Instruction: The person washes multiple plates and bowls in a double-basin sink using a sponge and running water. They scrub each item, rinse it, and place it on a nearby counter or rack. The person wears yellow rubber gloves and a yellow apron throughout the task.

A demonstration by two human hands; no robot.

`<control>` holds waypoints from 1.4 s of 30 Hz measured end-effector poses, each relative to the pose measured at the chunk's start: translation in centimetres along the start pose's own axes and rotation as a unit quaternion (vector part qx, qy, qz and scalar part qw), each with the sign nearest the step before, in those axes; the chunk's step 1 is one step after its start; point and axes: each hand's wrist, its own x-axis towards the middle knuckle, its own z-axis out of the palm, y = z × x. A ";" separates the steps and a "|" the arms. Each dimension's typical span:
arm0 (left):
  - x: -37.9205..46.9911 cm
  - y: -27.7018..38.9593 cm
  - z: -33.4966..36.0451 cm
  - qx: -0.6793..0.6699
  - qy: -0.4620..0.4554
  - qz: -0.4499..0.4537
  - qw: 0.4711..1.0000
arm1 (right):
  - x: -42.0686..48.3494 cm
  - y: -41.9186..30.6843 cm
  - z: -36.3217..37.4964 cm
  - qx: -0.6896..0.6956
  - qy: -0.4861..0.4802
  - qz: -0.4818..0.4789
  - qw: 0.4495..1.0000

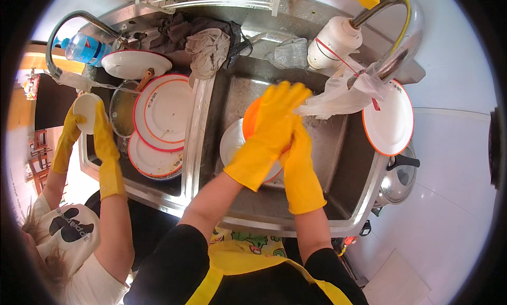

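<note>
In yellow rubber gloves, both my hands meet over the right sink basin [332, 162]. My left hand [273, 127] lies across an orange dish [249, 119], fingers stretched out and slightly blurred. Close against it, my right hand [300, 162] grips the dish's near right edge, where a sliver of orange shows; its fingers are mostly hidden. Beneath the hands is a pale round bowl or plate [231, 142] in the basin, partly covered, with an orange-red rim showing near my left wrist.
At left, another person's gloved hands [101, 127] hold a small white dish [88, 111] by a faucet [51, 59]. Red-rimmed plates [166, 111] fill the left basin. A plastic-wrapped faucet [408, 40] overhangs the right basin near a white plate [388, 123]. Cloths [208, 51] lie behind.
</note>
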 end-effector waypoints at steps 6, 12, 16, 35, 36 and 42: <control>-2.4 -0.3 -0.4 0.048 0.077 0.068 0.994 | -0.3 -1.3 -2.0 -0.323 0.008 -0.238 0.916; 0.3 -1.5 -0.1 0.029 -0.002 0.041 0.999 | -0.1 0.6 -3.1 -0.116 0.010 -0.122 0.986; -3.4 0.1 0.8 0.068 -0.045 0.050 0.995 | 0.7 -0.9 -2.4 -0.050 0.035 -0.109 0.992; -7.9 -12.9 -0.8 -0.573 -0.042 -0.399 0.714 | 5.3 -6.2 -17.9 -0.410 0.398 -0.415 0.708; -7.7 -13.1 -0.9 -0.555 -0.062 -0.377 0.739 | 6.6 -8.3 -18.9 -0.492 0.364 -0.351 0.709; -7.1 -12.5 -1.3 -0.615 -0.016 -0.438 0.656 | 13.4 -11.2 -18.1 -0.702 0.335 -0.178 0.602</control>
